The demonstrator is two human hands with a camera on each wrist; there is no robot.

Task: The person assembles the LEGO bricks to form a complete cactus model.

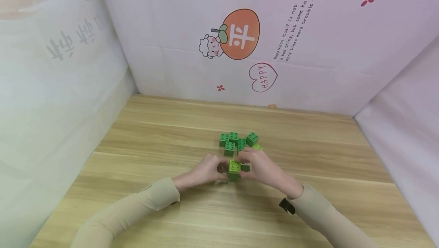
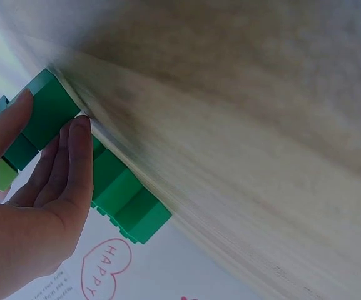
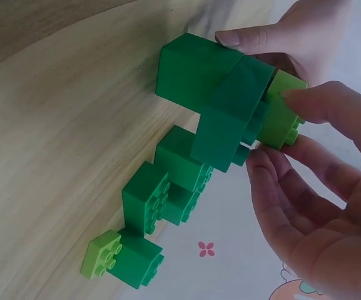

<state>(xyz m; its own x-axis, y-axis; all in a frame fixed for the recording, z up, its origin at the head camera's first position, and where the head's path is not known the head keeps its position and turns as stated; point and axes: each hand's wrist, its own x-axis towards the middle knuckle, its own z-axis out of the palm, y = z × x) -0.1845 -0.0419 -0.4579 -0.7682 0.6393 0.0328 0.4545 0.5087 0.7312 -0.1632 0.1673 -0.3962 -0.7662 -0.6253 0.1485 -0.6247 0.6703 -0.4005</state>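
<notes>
In front of me stands a small stack of toy building bricks. Its bottom is a green brick (image 3: 193,69), with a darker green brick (image 3: 224,125) offset on it so that one side overhangs. A lime brick (image 1: 234,165) sits at the top, over part of the darker one. My left hand (image 1: 208,169) holds the bottom brick between thumb and fingers, low by the tabletop. With thumb and fingertips, my right hand (image 1: 263,167) pinches the lime brick from the other side. Some studs of the darker brick show beside the lime one.
Just behind the stack lies a loose group of several green bricks (image 1: 229,148), with another lime brick (image 1: 257,147) at its right, partly behind my right hand. The wooden table (image 1: 164,126) meets a printed white sheet (image 1: 178,69) at the back; white sheets also hang at both sides.
</notes>
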